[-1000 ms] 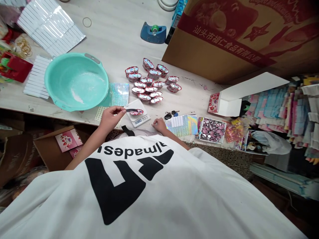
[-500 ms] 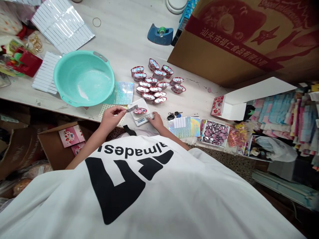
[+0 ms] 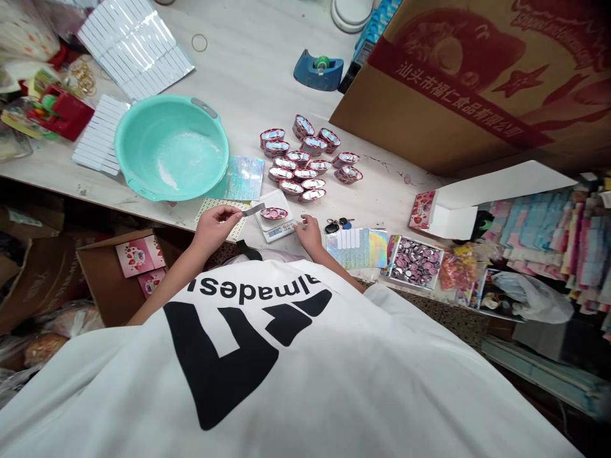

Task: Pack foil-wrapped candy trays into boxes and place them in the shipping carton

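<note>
The bowl (image 3: 153, 146) is left. Right of it is my scale (image 3: 284, 232). My left hand (image 3: 214, 228) pinches; my right hand (image 3: 310, 235) is loose beside the scale. The oval pack (image 3: 274, 214) sits on top; a bump could knock it off. If my pinch slips, the strip (image 3: 252, 210) it holds could drop.

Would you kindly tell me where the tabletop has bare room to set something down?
The widest bare patch lies between the teal basin and blue tape dispenser, apart from a thin ring. A smaller one lies between the oval packs, keys and open white box. It is crowded around the scale, between the left hand, right hand and packs.
</note>
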